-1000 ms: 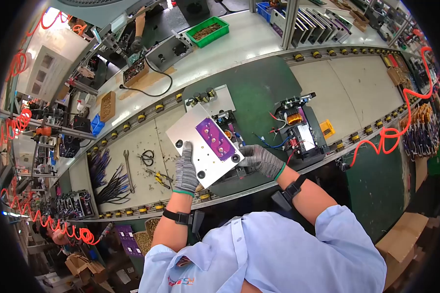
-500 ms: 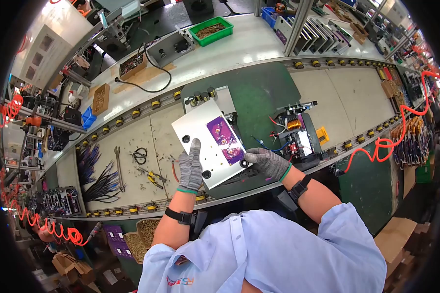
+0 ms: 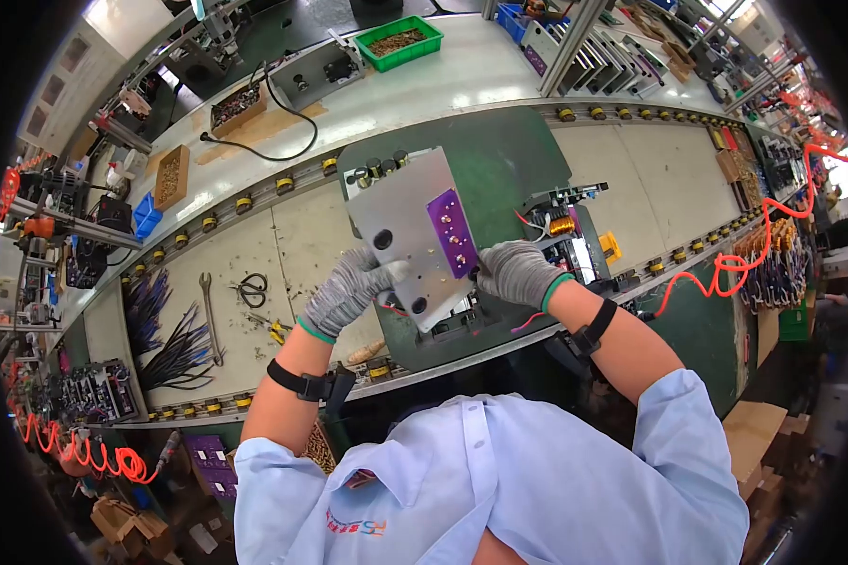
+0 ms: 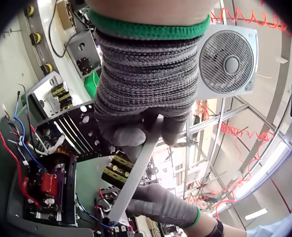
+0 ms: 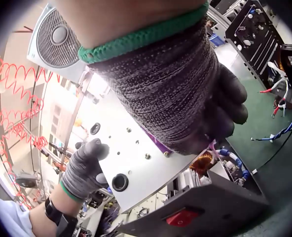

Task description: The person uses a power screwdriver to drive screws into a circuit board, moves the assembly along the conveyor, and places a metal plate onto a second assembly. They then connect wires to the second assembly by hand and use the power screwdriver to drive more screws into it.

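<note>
Both hands wear grey knit gloves and hold a flat metal panel (image 3: 410, 221) with a purple patch (image 3: 454, 234) and black rubber rings. My left hand (image 3: 353, 287) pinches its left edge, thumb on the top face. At the opposite edge, my right hand (image 3: 518, 273) grips beside the purple patch. The left wrist view shows the panel edge-on (image 4: 136, 180), with black-and-gold cylinders (image 4: 117, 170) near its underside. Close below the panel sits a black housing (image 5: 195, 212) with a red switch (image 5: 183, 217) and a copper coil (image 5: 203, 162), partly hidden in the head view.
Another open electronic unit (image 3: 565, 231) stands right on the green mat (image 3: 495, 169). Left on the conveyor lie a wrench (image 3: 210, 315), scissors (image 3: 252, 290), pliers (image 3: 271, 328) and cable bundles (image 3: 174, 348). A green bin (image 3: 399, 55) stands behind. A red coiled hose (image 3: 716, 273) hangs at right.
The panel has turned more upright in the head view and its face looks darker. My left hand has swung outward, its thumb now lying across the panel. The right hand stays at the right edge.
</note>
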Demonstrator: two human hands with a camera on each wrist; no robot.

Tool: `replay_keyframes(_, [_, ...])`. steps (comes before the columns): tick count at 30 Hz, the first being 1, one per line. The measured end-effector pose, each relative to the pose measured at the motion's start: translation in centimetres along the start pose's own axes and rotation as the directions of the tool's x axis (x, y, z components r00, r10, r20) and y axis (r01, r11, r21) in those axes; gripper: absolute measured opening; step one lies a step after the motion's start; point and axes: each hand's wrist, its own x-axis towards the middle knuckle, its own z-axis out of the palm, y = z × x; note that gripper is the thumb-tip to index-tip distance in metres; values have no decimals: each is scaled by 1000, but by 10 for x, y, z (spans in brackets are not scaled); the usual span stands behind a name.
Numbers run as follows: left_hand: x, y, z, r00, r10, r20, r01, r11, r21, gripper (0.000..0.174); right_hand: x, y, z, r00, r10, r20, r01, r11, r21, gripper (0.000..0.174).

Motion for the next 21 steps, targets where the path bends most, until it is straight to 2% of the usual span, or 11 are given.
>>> replay_keyframes(2, [7,-12,4,998,4,60,-4,1000,-13,37,0,-2,10,1000,-12,-26,11,998,-65,34])
replay_keyframes(4, [13,-16,4,994,-40,106,30,994,102,37,-2,-8,16,998,39,48,-30,984,-176,37])
replay_keyframes(6, [11,-15,-1,986,-132,104,116,982,148,36,-18,-6,13,994,66,86,-52,986,-156,39])
replay_keyframes(8, [14,-35,-6,996,3,91,-13,994,105,48,-40,5,13,987,105,124,-87,986,-144,37])
replay_keyframes(9, [17,-47,-10,996,1,92,-10,995,100,48,-51,13,18,986,106,129,-87,986,-145,37])
replay_keyframes(11, [28,-68,-19,985,-101,137,79,985,154,47,-71,28,29,976,-54,213,65,997,-44,36])
replay_keyframes(14, [46,-73,-15,950,-157,269,126,984,126,45,-83,36,46,959,-91,268,83,996,40,34])
replay_keyframes(16, [49,-68,-7,944,-210,256,170,971,167,40,-78,42,41,954,-47,296,40,999,30,36])
replay_keyframes(18, [49,-68,-5,960,-30,278,30,1000,4,35,-74,44,11,939,-7,343,-22,997,80,44])
replay_keyframes(20, [39,-67,-8,962,-104,253,75,990,119,33,-58,48,-5,972,81,218,-181,853,490,58])
replay_keyframes(21, [31,-66,-7,958,-131,255,117,991,70,33,-45,44,-11,994,103,22,-99,848,520,65])
